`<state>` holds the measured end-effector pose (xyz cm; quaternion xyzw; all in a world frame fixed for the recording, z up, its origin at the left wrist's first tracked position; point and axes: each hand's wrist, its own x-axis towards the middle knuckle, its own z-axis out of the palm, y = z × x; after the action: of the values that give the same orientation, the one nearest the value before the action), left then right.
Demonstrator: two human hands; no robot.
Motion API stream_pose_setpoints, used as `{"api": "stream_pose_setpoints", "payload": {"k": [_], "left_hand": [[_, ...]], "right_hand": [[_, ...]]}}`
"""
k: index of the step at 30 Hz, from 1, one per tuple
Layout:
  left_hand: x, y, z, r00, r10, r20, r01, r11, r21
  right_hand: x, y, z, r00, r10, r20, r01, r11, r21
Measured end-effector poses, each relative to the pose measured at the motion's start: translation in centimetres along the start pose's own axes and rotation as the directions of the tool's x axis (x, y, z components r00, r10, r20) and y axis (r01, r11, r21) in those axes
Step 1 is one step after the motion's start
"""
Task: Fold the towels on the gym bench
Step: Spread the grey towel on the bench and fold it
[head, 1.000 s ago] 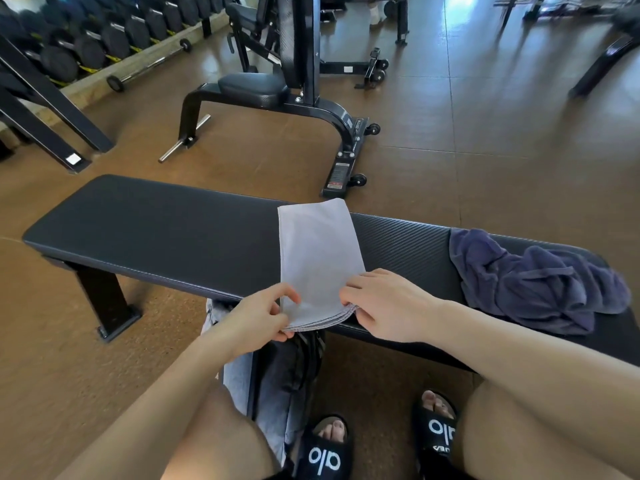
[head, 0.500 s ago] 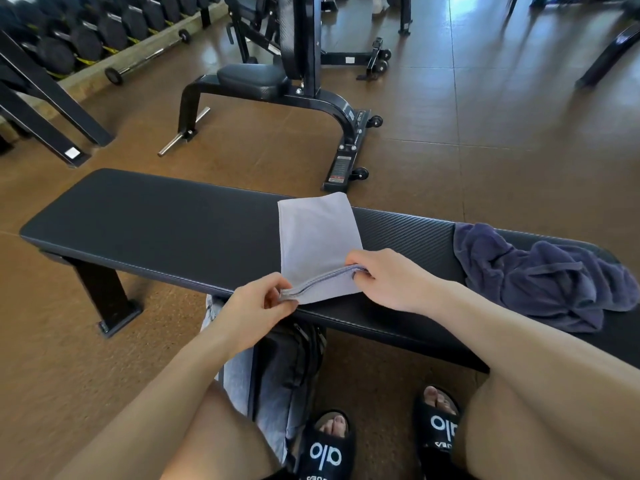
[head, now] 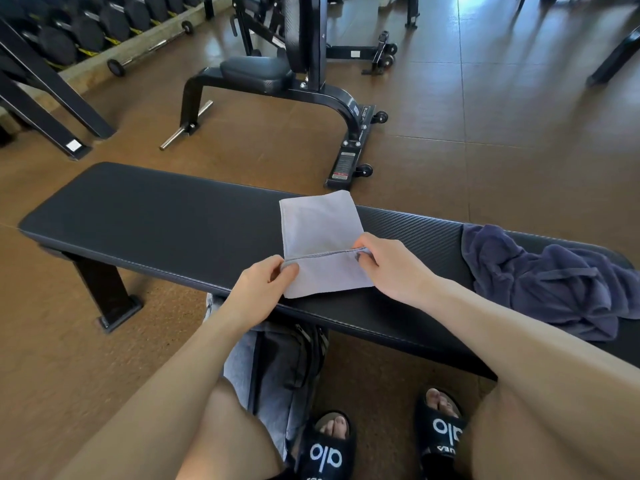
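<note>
A light grey towel point(head: 317, 225) lies folded in a narrow strip across the middle of the black gym bench point(head: 156, 216). Its near end is lifted and turned over towards the far side. My left hand point(head: 258, 292) pinches the left corner of that raised edge. At the right corner, my right hand point(head: 391, 268) pinches the same edge. A dark blue towel point(head: 550, 275) sits crumpled and unfolded on the bench's right end, apart from both hands.
A grey bag point(head: 277, 368) stands on the floor under the bench's near edge, between my knees. Behind the bench stands a black adjustable bench point(head: 277, 77) on wheels. A dumbbell rack point(head: 69, 32) fills the far left. Brown floor stretches to the right.
Both hands have lifted the grey towel's near end off the bench edge and carried it forward over the rest of the towel. The blue towel has stayed still.
</note>
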<state>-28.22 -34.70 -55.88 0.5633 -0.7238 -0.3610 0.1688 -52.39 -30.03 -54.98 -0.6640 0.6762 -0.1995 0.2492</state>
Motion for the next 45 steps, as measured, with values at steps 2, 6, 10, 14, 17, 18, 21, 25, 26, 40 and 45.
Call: {"api": "stream_pose_setpoints", "payload": {"k": [2,6,10,14,17,18,21,25,26,40,45], "left_hand": [[0.3,0.1,0.2,1.0,-0.023,-0.006,0.023,1.0,-0.006],[0.7,0.2,0.6,0.999,-0.042,-0.031,0.043,0.997,0.06],[1.1,0.5,0.9,0.998,-0.037,-0.06,0.045,0.988,0.149],[1.6,0.4,1.2,0.995,-0.058,-0.086,0.073,0.981,0.179],[1.8,0.2,1.1,0.993,-0.077,-0.088,0.091,0.981,0.17],[1.8,0.1,1.1,0.993,-0.079,-0.088,0.092,0.983,0.16],[1.8,-0.2,0.9,0.993,-0.074,-0.091,0.084,0.991,0.107],[1.5,-0.1,1.0,0.996,0.051,-0.068,-0.04,0.988,0.146],[1.5,0.0,1.2,0.991,0.109,-0.079,-0.089,0.972,0.216],[1.0,-0.3,0.8,0.908,0.408,0.091,-0.399,0.78,0.483],[0.4,0.3,0.7,0.914,0.37,0.165,-0.397,0.742,0.54]], "right_hand": [[0.1,0.0,0.4,1.0,0.016,-0.009,-0.016,1.0,-0.021],[0.5,0.1,1.3,0.999,0.026,-0.029,-0.029,0.997,-0.077],[0.7,0.1,1.7,0.997,0.05,-0.054,-0.056,0.992,-0.116],[0.6,-0.1,1.9,0.994,0.058,-0.094,-0.075,0.979,-0.19],[0.7,0.4,1.8,0.991,0.088,-0.098,-0.108,0.969,-0.221],[0.9,0.6,1.8,0.991,0.105,-0.088,-0.121,0.971,-0.205],[1.0,0.9,1.9,0.993,0.101,-0.066,-0.113,0.968,-0.222],[0.7,0.2,1.8,0.995,0.049,-0.09,-0.076,0.942,-0.327],[0.6,0.1,1.8,0.994,0.007,-0.106,-0.048,0.92,-0.39],[-0.1,-0.5,0.7,0.977,-0.211,0.027,0.193,0.822,-0.535],[-0.3,-0.2,0.8,0.979,-0.169,0.113,0.203,0.817,-0.54]]}}
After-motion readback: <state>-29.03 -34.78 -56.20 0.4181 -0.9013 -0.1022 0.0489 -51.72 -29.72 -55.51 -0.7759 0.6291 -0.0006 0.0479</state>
